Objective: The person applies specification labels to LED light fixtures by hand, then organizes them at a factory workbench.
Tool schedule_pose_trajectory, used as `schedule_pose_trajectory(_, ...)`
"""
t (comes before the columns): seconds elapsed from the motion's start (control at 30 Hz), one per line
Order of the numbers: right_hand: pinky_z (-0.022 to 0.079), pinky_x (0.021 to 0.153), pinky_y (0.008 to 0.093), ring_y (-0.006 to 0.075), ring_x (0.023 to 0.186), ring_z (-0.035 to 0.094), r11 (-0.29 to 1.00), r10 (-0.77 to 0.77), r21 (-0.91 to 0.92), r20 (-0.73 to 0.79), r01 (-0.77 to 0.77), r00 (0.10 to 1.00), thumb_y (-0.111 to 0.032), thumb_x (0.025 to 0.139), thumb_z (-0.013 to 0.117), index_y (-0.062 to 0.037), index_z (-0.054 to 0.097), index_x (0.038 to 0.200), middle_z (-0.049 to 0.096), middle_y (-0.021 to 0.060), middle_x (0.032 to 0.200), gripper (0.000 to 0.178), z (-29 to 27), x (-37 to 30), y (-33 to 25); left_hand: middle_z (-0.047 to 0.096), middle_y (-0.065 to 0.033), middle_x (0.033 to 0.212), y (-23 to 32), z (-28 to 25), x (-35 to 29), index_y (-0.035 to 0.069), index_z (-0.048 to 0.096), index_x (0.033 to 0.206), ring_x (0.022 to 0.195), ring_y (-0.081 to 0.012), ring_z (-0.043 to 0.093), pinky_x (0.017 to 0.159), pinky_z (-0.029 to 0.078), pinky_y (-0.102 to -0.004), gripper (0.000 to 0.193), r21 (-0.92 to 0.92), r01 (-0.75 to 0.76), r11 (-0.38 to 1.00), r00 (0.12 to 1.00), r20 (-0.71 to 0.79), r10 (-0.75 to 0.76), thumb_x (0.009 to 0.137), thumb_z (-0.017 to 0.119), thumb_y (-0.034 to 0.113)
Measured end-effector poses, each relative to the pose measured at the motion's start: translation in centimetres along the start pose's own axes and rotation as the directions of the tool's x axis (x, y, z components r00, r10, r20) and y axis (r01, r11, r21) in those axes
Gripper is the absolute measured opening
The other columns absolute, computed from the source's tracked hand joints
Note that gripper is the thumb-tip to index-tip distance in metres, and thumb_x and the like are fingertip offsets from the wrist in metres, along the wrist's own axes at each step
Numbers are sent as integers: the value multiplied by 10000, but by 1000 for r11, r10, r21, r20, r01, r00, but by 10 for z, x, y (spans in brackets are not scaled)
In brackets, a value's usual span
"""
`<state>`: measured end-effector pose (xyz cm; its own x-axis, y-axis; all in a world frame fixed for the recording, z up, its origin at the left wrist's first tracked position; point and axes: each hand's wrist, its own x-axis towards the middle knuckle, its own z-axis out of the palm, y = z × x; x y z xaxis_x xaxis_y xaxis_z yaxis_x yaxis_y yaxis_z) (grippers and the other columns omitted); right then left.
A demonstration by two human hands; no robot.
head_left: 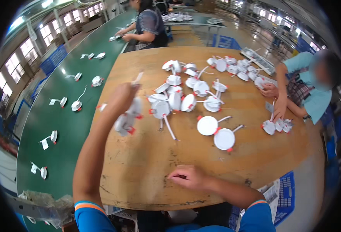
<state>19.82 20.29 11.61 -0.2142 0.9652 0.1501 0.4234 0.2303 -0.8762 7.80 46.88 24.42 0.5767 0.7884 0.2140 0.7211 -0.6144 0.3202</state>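
My left hand [124,96] is stretched forward over the left part of the wooden table, smeared by motion, its fingers closed. Blurred white downlights [124,123] with red clips hang just below it, and a pale strip sticks out above the fingers; the grip seems to be on their cords. Close to the near edge, my right hand [189,177] is curled loosely over the wood with nothing visible in it. Beyond it lie two round white downlights [207,125], faces up, cords to the right. A heap of similar downlights [175,96] covers the middle of the table.
Along the left runs a green conveyor belt [68,127] carrying spaced downlights with tags. A co-worker's hands [275,96] handle downlights at the right edge; another person [149,27] works at the belt ahead. More downlights [232,65] lie far right. A blue crate [285,197] stands below, right.
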Motion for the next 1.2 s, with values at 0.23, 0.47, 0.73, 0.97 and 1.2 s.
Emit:
schedule_pose_trajectory(0.23,435,621,281,177,704,555,983,-148,107,4,146,989,-145,798,552,-46,604,880,583,61,788,138,5,2,10,584,-194,903,187,49,19,-2,478,1078,856,-312,567,699,444,-364,538,-331,-308,892,949,-35,314,682,664,311)
schedule_pose_trajectory(0.47,418,543,292,194,589,532,992,-125,0,-69,125,990,-102,733,600,-52,613,785,562,76,663,73,3,-4,13,503,-196,1083,40,36,34,11,485,1093,1029,-317,475,862,384,-371,561,-183,-167,969,984,22,174,668,672,326)
schedule_pose_trajectory(0.73,360,427,264,167,474,490,990,-125,-80,-55,120,991,-30,641,605,-66,610,690,517,44,536,62,0,9,5,405,-118,1203,-258,1,-25,91,370,1192,1088,-311,425,858,376,-454,592,34,774,633,617,-266,-740,688,633,256)
schedule_pose_trajectory(0.97,394,491,292,215,527,499,995,69,-64,-94,-75,993,1,693,582,-31,583,749,532,83,593,64,-5,31,-10,172,-26,1389,-345,25,28,224,240,1312,1234,-378,197,931,236,-565,782,181,689,702,718,-304,-626,666,649,386)
schedule_pose_trajectory(1.2,389,473,304,210,503,499,992,76,-84,-146,-89,986,5,694,579,-34,583,749,530,66,576,68,-2,47,-2,526,-105,1114,-379,52,62,84,417,1109,1076,-279,457,828,304,-565,427,458,536,709,844,-285,-454,759,570,276)
